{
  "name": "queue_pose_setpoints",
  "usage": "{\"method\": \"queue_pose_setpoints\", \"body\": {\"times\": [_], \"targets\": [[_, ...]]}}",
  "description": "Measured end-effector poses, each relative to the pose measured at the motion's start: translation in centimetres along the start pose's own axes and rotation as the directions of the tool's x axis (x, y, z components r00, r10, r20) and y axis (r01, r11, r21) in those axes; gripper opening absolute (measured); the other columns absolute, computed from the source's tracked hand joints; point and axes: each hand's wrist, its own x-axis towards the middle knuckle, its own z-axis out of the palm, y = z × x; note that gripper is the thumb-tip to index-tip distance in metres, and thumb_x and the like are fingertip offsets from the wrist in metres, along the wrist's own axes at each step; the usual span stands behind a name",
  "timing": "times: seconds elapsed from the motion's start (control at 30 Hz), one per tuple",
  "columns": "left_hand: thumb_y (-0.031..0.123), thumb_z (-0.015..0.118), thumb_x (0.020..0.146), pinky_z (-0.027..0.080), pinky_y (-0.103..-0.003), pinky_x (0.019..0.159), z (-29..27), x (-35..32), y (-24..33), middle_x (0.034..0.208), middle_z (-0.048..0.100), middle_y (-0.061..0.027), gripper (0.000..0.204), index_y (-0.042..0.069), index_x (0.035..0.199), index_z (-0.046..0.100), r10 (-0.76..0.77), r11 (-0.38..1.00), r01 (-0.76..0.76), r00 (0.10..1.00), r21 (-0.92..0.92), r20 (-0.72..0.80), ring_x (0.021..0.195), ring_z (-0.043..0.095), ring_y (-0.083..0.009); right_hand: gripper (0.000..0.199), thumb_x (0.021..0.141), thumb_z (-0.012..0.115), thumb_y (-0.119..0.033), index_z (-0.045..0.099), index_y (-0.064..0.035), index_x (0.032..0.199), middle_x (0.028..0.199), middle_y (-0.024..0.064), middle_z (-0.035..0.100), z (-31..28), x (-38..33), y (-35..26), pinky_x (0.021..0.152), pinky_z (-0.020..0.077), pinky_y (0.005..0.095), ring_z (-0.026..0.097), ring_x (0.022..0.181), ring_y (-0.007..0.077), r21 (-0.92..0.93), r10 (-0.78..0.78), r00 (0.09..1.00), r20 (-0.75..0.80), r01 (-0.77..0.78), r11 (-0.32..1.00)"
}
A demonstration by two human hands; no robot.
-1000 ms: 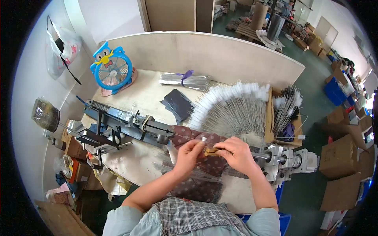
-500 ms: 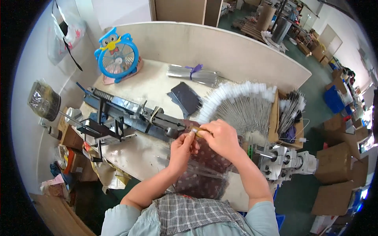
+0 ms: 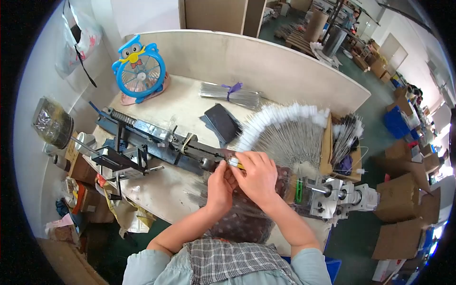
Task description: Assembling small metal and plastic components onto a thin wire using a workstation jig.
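Close together at mid-frame, the right hand (image 3: 256, 175) pinches a small yellow-and-white piece (image 3: 233, 162) between thumb and fingers, while the left hand (image 3: 222, 188) sits curled beside it; whether the left also grips it cannot be told. The piece lies at the lower-right end of a long dark metal bench fixture (image 3: 156, 139). It looks light and fairly stiff, probably best held by its yellow part, with a light pinch in case the white end crushes or slips.

Below the hands, a brown polka-dotted cloth (image 3: 247, 229) covers part of a scuffed off-white tabletop (image 3: 185, 111). Right of centre, thin wire brushes with white tufts (image 3: 285, 133) lie fanned out; beyond are a black flat rectangular device (image 3: 222, 122) and, upper left, a blue owl-shaped fan (image 3: 141, 76). Past the curved pale partition (image 3: 247, 52), brown cardboard boxes (image 3: 401, 197) crowd a green floor (image 3: 351, 244) at right.
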Motion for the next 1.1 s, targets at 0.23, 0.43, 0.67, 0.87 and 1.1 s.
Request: {"method": "queue_pose_setpoints", "body": {"times": [0.23, 0.43, 0.67, 0.87, 1.1], "targets": [[0.019, 0.052, 0.091, 0.046, -0.027, 0.068, 1.5, 0.0, -0.8, 0.077, 0.056, 0.0016, 0.011, 0.008, 0.087, 0.054, 0.062, 0.997, -0.058, 0.994, 0.042, -0.093, 0.07, 0.055, -0.0091, 0.024, 0.068, 0.071, -0.017, 0.07, -0.016, 0.092, 0.093, -0.0013, 0.062, -0.6, -0.4, 2.0, 0.074, 0.0421, 0.0331, 0.055, 0.09, 0.0184, 0.054, -0.111, 0.994, -0.017, 0.112, 0.992], [0.009, 0.055, 0.089, 0.05, -0.028, 0.073, 0.8, 0.2, -1.0, 0.089, 0.061, -0.0052, 0.011, 0.001, 0.095, 0.057, 0.097, 0.995, -0.095, 0.991, 0.023, -0.087, 0.079, 0.06, -0.0118, 0.025, 0.069, 0.071, -0.017, 0.069, -0.0161, 0.094, 0.091, -0.0017, 0.06, -1.5, -1.1, 3.1, 0.074, 0.0427, 0.0339, 0.055, 0.09, 0.0184, 0.071, -0.136, 0.991, -0.017, 0.137, 0.988], [0.007, 0.054, 0.088, 0.05, -0.027, 0.073, 0.1, 0.5, -1.2, 0.092, 0.061, -0.0058, 0.013, 0.0, 0.099, 0.057, 0.104, 0.995, -0.104, 0.993, 0.014, -0.047, 0.079, 0.06, -0.0124, 0.025, 0.067, 0.073, -0.016, 0.07, -0.0134, 0.091, 0.094, 0.0008, 0.062, -1.6, -0.5, 2.4, 0.077, 0.0444, 0.0352, 0.056, 0.09, 0.0216, 0.096, -0.128, 0.991, 0.027, 0.125, 0.988], [0.013, 0.052, 0.089, 0.048, -0.028, 0.072, 1.7, -0.3, -0.2, 0.085, 0.058, -0.003, 0.009, 0.004, 0.088, 0.054, 0.057, 0.996, -0.062, 0.996, -0.06, -0.074, 0.076, 0.058, -0.012, 0.028, 0.068, 0.072, -0.017, 0.068, -0.0125, 0.095, 0.095, 0.0004, 0.062, -0.9, -0.7, 2.5, 0.075, 0.045, 0.0351, 0.056, 0.092, 0.0201, 0.14, -0.097, 0.995, 0.007, 0.095, 0.986], [0.012, 0.056, 0.087, 0.047, -0.029, 0.073, 0.5, 0.1, -0.7, 0.082, 0.058, -0.0043, 0.008, 0.004, 0.086, 0.055, 0.087, 0.995, -0.089, 0.996, -0.049, -0.025, 0.075, 0.057, -0.012, 0.029, 0.065, 0.075, -0.018, 0.069, -0.0099, 0.093, 0.094, 0.0009, 0.064, -0.6, -1.2, 1.6, 0.074, 0.0448, 0.0334, 0.058, 0.088, 0.0209, 0.012, -0.022, 0.997, -0.074, 0.023, 1.0]]}}
